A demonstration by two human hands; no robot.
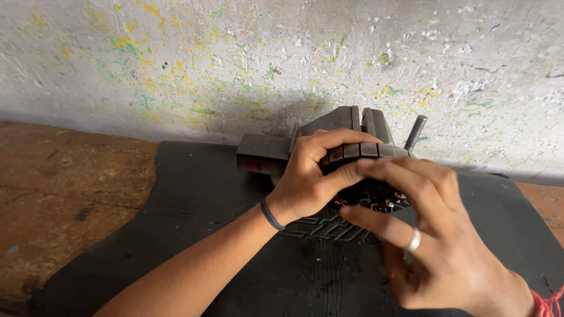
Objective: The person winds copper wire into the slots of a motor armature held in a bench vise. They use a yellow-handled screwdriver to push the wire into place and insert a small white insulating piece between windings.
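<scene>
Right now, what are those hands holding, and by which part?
The left hand grips a dark ribbed round part over its top rim; the right hand touches its near side.

Workshop. Indicated by a dark metal bench vise (pixel 329 138) with handle bar, set at upper centre on a black rubber mat (pixel 194 235); a worn, stained brown bench surface (pixel 64 188) at left; a paint-flecked, scarred whitewashed wall (pixel 235 58) across the top.

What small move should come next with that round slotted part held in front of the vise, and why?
Probably ease the right hand fingertips down to seat what they press into the round slotted part. The left hand already wraps its rim against the vise, steadying it, and the right fingers lie across its top.
</scene>
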